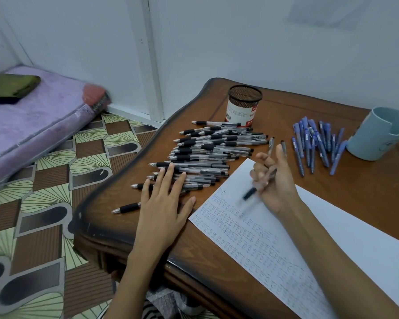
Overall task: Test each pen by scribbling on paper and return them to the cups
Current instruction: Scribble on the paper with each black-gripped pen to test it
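Black-grip pens (207,155): one overlapping heap along the tabletop's (366,192) left edge, several dozen, too tangled for an exact count. Blue pens (316,143): one smaller heap toward the far right, about a dozen or more, crossed over each other. Cups: two. A dark mesh cup (244,104) stands upright near the far-left corner, just behind the black-grip heap; a pale blue mug (378,134) stands beside the blue pens, its right side cut off by the frame. One sheet of paper (332,226) lies at an angle by the near edge, its left part filled with rows of small scribbles.

Left hand (164,203) lies flat, fingers spread, on the near end of the black-grip heap. Right hand (274,180) is over the paper's far corner, palm turned up, fingers curled round a blurred pen (250,193). Two more pens (271,143) show just past its fingertips; held or lying, cannot tell.
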Action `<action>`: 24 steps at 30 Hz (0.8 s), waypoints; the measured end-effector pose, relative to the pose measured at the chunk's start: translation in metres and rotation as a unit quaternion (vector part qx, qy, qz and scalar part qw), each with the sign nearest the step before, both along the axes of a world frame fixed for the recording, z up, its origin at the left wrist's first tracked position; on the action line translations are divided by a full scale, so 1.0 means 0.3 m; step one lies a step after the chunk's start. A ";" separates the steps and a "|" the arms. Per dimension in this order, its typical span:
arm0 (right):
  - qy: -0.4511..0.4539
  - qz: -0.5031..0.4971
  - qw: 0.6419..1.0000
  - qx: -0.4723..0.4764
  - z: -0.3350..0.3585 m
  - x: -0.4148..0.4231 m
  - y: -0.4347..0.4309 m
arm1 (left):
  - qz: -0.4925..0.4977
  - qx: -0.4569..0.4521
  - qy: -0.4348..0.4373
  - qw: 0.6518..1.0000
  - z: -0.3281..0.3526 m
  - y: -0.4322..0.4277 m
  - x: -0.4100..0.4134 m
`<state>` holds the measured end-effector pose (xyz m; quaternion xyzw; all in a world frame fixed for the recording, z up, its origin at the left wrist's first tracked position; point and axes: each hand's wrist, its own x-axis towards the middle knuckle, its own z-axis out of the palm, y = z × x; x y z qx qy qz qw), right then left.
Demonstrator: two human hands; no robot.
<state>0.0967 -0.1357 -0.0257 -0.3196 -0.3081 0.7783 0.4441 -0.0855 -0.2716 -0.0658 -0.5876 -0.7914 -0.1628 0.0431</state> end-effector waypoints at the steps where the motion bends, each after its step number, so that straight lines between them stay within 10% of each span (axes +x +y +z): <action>1: -0.022 -0.002 1.000 0.007 0.003 -0.002 -0.001 | 0.000 -0.002 0.000 1.000 -0.002 0.001 -0.001; 24: -0.173 -0.104 0.975 0.087 -0.015 -0.032 -0.010 | 0.000 0.004 -0.004 1.000 0.000 -0.002 0.001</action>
